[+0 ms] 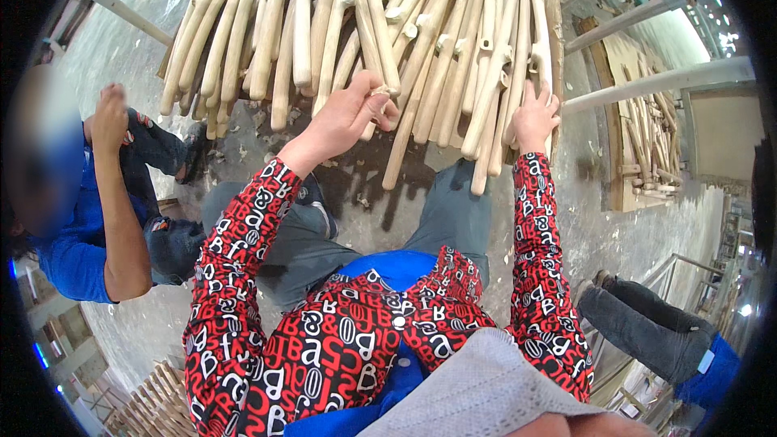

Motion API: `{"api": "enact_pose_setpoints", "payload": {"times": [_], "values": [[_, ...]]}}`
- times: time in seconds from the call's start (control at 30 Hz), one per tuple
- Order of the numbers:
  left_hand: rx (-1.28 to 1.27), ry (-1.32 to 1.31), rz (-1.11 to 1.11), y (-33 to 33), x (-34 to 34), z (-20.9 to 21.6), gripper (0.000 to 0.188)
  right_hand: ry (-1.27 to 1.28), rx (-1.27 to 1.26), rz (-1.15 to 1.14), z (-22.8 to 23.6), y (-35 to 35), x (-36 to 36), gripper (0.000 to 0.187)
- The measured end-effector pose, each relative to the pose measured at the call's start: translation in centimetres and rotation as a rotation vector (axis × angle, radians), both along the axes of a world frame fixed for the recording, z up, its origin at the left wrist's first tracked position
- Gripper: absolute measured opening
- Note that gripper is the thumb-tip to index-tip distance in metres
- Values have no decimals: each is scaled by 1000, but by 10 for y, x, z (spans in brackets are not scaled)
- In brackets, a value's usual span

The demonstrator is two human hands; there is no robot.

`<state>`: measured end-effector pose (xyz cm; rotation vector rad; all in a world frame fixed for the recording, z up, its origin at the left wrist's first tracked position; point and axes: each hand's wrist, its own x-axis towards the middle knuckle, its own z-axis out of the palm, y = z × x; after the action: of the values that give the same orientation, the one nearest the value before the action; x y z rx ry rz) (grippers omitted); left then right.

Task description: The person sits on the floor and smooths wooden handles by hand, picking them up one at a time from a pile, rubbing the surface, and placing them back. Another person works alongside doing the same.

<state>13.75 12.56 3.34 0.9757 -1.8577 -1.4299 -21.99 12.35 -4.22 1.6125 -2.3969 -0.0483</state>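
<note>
A broad pile of pale, slightly bent wooden rods (303, 32) lies in front of me, their rounded ends pointing toward me. Several carry short whitish pegs or lumps (394, 14) along their sides. At the near edge of the pile, my left hand (348, 113) is closed, its thumb and fingers pinching a small pale crumpled scrap (380, 91). My right hand (534, 120) rests at the pile's right end, touching a notched wooden rod (540, 40). Its fingers reach forward, slightly apart; their undersides are hidden.
Metal bars (639, 91) flank the pile. More wooden pieces lie on a board (627, 170) at the right. A person in blue (73, 251) sits close on my left; another person's dark trousers (639, 324) show at lower right. A stack of wood (154, 405) stands at lower left.
</note>
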Motion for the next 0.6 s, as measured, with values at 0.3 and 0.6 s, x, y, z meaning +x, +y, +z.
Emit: {"api": "enact_pose_setpoints", "payload": {"times": [0.3, 0.6], "values": [[-83, -196, -99, 0, -4, -3, 25, -908, -365, 578, -52, 14, 112, 41], [-47, -127, -48, 0, -9, -10, 27, -836, 45, -134, -104, 16, 142, 79]]}}
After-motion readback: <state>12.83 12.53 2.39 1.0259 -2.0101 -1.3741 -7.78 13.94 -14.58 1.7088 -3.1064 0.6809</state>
